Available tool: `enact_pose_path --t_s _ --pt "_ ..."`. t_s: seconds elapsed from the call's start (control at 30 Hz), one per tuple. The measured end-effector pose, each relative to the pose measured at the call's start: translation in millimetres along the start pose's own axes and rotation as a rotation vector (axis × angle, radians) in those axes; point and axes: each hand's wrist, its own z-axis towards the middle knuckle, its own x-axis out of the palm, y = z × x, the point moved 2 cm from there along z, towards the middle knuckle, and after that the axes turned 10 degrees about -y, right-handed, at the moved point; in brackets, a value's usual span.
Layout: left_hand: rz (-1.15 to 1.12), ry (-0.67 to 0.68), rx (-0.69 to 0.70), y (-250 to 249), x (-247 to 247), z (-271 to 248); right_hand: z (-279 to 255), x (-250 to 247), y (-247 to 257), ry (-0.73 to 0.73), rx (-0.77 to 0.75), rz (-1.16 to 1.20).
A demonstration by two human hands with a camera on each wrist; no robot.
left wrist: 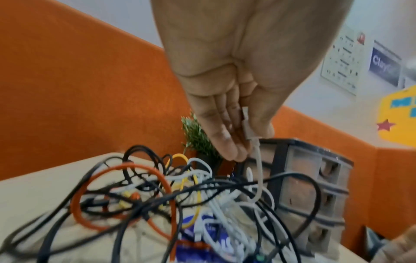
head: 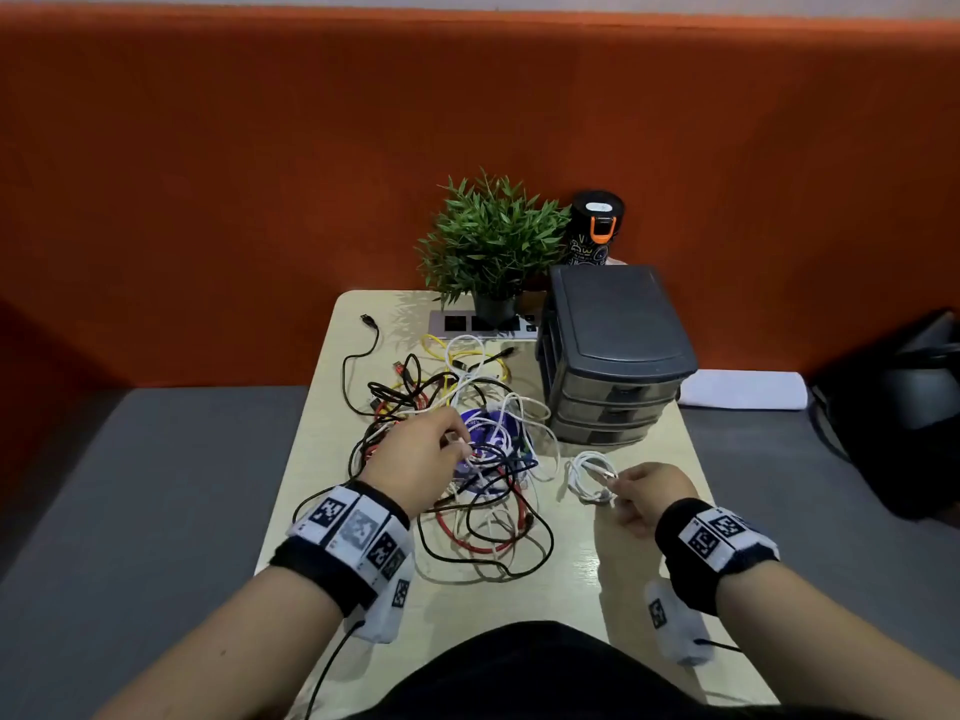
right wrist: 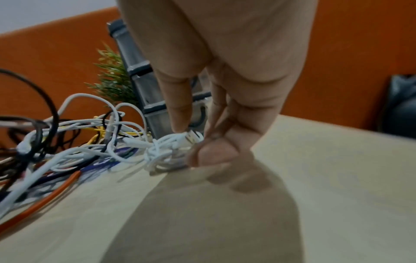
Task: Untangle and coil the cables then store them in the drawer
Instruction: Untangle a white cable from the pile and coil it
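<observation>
My left hand (head: 415, 459) pinching a white plug (left wrist: 247, 124) above the tangle (head: 447, 439) mid-frame, my right hand (head: 649, 493) pinching a white coil (head: 589, 478) lower right

I see an orange partition (head: 208, 200) behind the pale counter (head: 649, 511), grey floor (head: 130, 485) on both sides.

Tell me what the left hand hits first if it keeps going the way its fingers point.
Probably the tangled cables just below the left hand, which pinches a white connector; depth is unclear.
</observation>
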Motion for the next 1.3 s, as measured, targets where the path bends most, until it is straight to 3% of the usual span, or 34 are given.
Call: enact_pose_path --t_s 0.07,0.13,0.3,0.43,0.5,0.63,0.7,0.83,0.93,1.07,1.2,1.3 --pt "-0.043 -0.04 0.048 -8.1 -15.9 -2.8 -2.5 -5.9 12.9 -0.08 -0.16 -0.185" --pt "-0.107 -0.065 0.082 -16.8 -29.8 -5.0 -18.1 -10.6 34.4 -0.092 -0.325 -0.158" --pt "-0.413 -0.057 0.126 -43.4 -49.9 -9.0 -95.7 -11.7 97.6 0.257 -0.685 0.117" --pt "-0.639 -0.047 0.192 -65.4 -61.3 -13.7 -128.3 -6.8 119.1 0.335 -0.935 -0.058" --pt "-0.761 -0.065 0.22 -74.1 -70.1 -17.0 -132.7 -0.1 119.8 0.311 -0.955 -0.151" --pt "-0.864 -0.138 0.295 -84.7 -88.7 -22.2 -132.0 2.0 120.4 0.269 -0.877 0.054" --pt "-0.766 -0.243 0.318 -80.1 -96.0 -19.8 -134.7 -5.9 127.5 0.244 -0.889 0.124" --pt "-0.357 -0.472 0.266 -55.8 -102.5 -6.3 -142.7 -25.1 143.0 0.169 -0.998 0.158" --pt "-0.221 -0.4 0.238 -53.2 -97.7 -8.6 -148.4 -32.7 150.4 0.151 -1.042 0.137" --pt "-0.336 -0.251 0.316 -72.4 -84.4 -20.5 -158.6 -29.5 154.1 0.197 -1.074 0.062" --pt "-0.452 -0.476 0.262 -72.7 -82.1 -19.4 -167.9 -29.1 155.2 0.298 -1.095 0.098" --pt "-0.264 -0.494 0.348 -71.7 -88.8 -15.4 -167.5 -32.4 155.5 0.329 -1.095 0.092"
